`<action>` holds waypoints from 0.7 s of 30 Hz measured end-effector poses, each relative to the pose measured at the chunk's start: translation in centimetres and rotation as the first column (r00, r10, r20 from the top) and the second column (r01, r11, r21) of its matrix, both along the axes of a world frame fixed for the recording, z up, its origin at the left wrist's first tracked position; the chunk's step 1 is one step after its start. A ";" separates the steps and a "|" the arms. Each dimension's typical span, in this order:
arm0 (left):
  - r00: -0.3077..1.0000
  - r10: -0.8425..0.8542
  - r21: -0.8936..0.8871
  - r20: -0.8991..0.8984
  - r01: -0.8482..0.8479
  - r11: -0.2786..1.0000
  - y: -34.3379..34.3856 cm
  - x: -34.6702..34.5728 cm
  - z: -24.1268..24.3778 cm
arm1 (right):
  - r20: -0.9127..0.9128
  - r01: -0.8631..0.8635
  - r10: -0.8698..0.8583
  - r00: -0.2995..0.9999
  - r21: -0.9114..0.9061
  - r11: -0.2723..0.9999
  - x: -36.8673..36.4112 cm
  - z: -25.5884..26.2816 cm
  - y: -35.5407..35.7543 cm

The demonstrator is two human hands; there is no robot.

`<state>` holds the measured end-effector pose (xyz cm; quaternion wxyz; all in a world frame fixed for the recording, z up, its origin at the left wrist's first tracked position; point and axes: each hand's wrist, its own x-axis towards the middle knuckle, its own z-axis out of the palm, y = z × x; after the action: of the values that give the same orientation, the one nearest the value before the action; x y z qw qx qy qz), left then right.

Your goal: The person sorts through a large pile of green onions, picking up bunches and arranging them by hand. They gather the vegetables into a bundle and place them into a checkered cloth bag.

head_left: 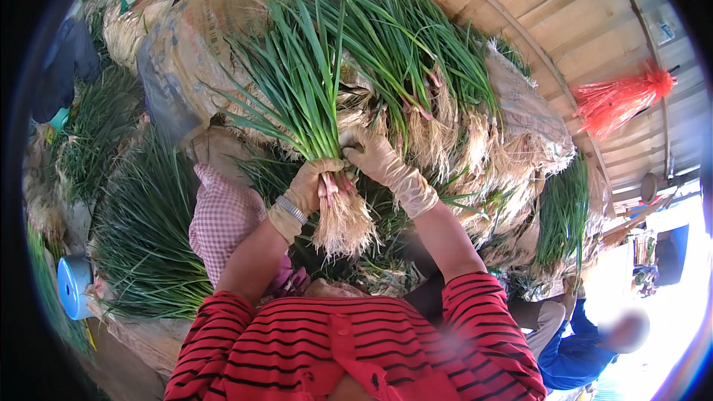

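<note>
My left hand (315, 184), in a pale glove with a metal-banded watch at the wrist, grips a bunch of green garlic (317, 117) around its lower stems. The long leaves fan away from me. Below the fist hang pinkish bulbs and a thick tuft of pale roots (344, 223). Against the right side of the stems is my gloved right hand (370, 156), fingers curled. Whether it pinches a stem or leaf is hidden. Just beyond both hands, a large heap of green garlic (412, 50) lies with its roots towards me.
Woven sacks (195, 39) lie under and beside the heap. More greens (147, 234) are piled at left, near a blue plastic stool or bucket (75, 287). A checked cloth (225, 217) sits by my left forearm. A co-worker in blue (579, 351) sits at right. Red plastic bags (624, 97) hang from the wall.
</note>
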<state>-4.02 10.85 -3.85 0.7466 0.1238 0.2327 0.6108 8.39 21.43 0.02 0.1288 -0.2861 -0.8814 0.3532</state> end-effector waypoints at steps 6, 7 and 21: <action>0.988 -0.018 0.126 0.155 -0.002 0.992 -0.3 -0.2 0.3 | 0.573 -0.174 0.036 0.819 0.187 0.967 5.8 -0.3 1.3; 0.988 -0.003 0.119 0.152 -0.015 0.993 -0.2 0.2 1.0 | 0.497 -0.313 0.105 0.861 0.356 0.880 6.5 -0.1 1.4; 0.987 -0.134 0.004 0.084 0.134 0.991 0.2 0.6 -0.5 | 0.385 -0.051 -0.116 0.916 0.397 0.916 7.6 -1.6 -4.9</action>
<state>-3.39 11.07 -4.37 0.7952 0.1127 0.1930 0.5636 16.04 16.49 -1.60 0.0072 -0.3350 -0.9371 0.0976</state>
